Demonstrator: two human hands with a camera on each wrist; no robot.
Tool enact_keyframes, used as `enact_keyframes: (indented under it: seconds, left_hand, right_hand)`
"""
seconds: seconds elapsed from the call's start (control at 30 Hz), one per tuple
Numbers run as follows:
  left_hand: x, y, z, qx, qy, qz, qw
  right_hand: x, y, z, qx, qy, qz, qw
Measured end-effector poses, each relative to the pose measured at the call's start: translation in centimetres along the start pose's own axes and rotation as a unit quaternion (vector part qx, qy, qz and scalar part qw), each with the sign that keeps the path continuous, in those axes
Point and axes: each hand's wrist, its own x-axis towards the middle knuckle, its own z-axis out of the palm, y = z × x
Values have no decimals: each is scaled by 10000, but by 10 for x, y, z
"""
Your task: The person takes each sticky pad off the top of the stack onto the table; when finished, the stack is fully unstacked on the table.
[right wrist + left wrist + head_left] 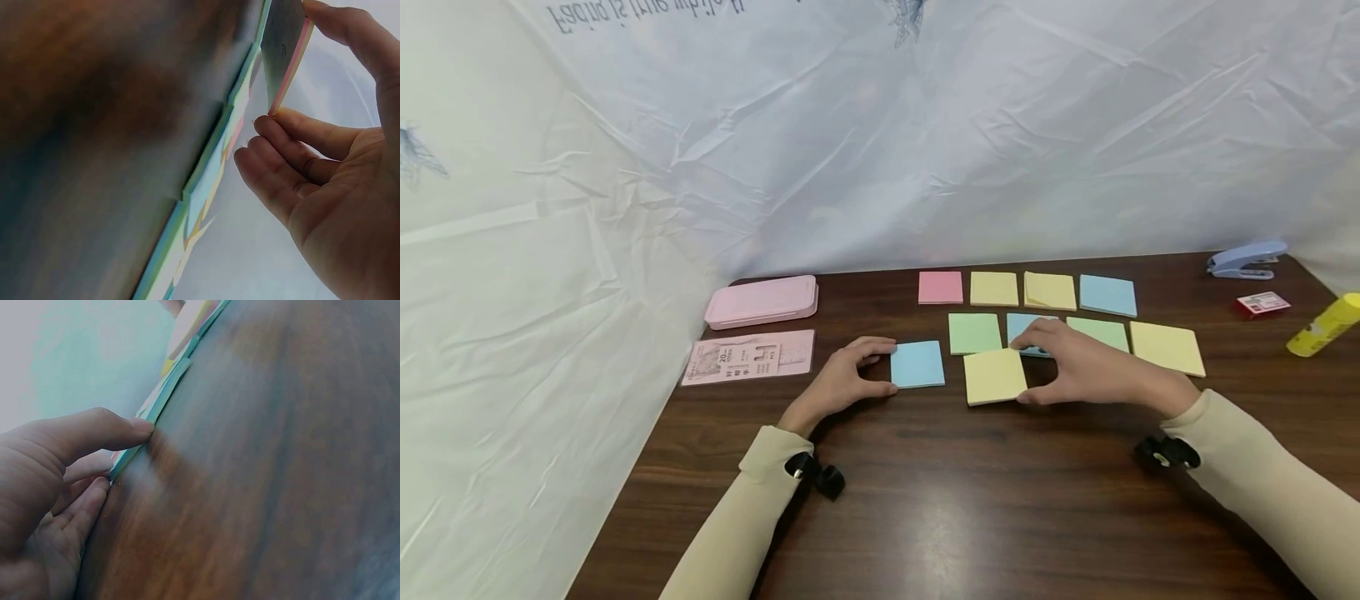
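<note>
Between thumb and fingers, my left hand (842, 377) pinches the left side of a blue sticky-note pad (917, 364) lying on the table. In the left wrist view its thumb touches the pad's edge (164, 394). My right hand (1078, 364) grips a yellow sticky-note pad (995, 377) by its right edge. The right wrist view shows this pad (289, 62) raised off the table, with a pinkish layer along its side. Beyond it lie a green pad (974, 333) and another blue pad (1021, 323), partly hidden by the right hand.
A back row holds a pink pad (940, 287), yellow pads (994, 289) and a blue pad (1108, 296). Leftward are a pink case (762, 302) and a pink printed packet (748, 357). A stapler (1247, 260), small red box (1262, 304) and yellow glue stick (1325, 325) stand right.
</note>
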Motion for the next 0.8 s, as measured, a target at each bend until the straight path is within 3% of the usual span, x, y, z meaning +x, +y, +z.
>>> enact_keyframes:
  seconds: [0.6,0.8]
  left_hand:
    - [2,-3,0,30,-17,55,10000]
    - [0,-5,1,23,-29,-27,10000]
  right_hand:
    - [-2,0,18,-398,-191,-159,9989]
    - [-1,1,21,-292,-336,-69,9990]
